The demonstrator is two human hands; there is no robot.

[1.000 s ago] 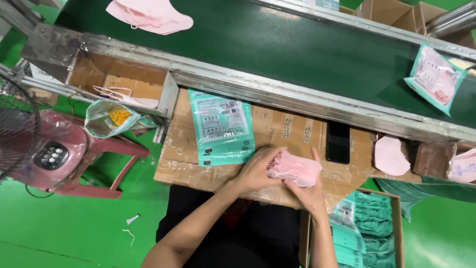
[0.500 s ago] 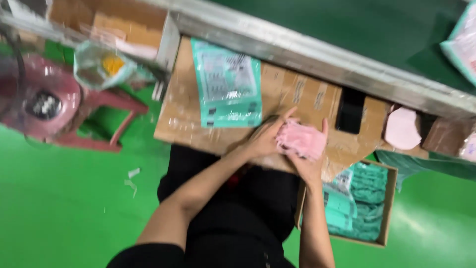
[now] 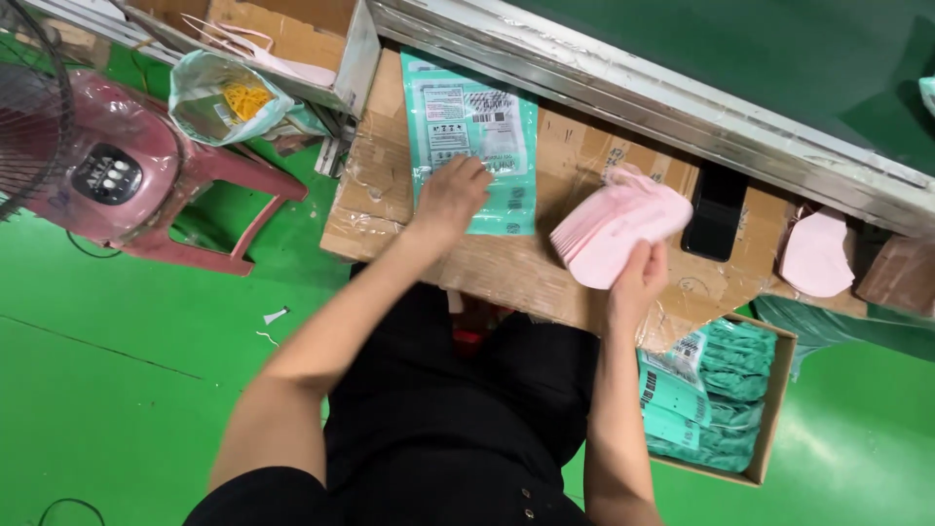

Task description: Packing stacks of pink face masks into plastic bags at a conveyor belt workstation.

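Two hands work: the right hand (image 3: 638,278) grips a pink mask stack (image 3: 618,226), the left hand (image 3: 450,198) presses open on a teal pouch (image 3: 474,146).

1. Stack of masks (image 3: 620,226): plain pale pink.
2. Pouch (image 3: 472,136): teal, white label panel with black print.
3. Cardboard worktop (image 3: 545,258): brown, glossy tape strips.
4. Floor (image 3: 117,351): bright green.
5. Stool (image 3: 146,185): dusty pink.
6. Conveyor belt (image 3: 779,68): dark green.

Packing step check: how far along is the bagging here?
Done: filled teal packs sit in the carton. In hand: the right hand holds a stack of pink masks, and the left hand rests on a flat teal pouch. Left: the masks are not yet inside the pouch.
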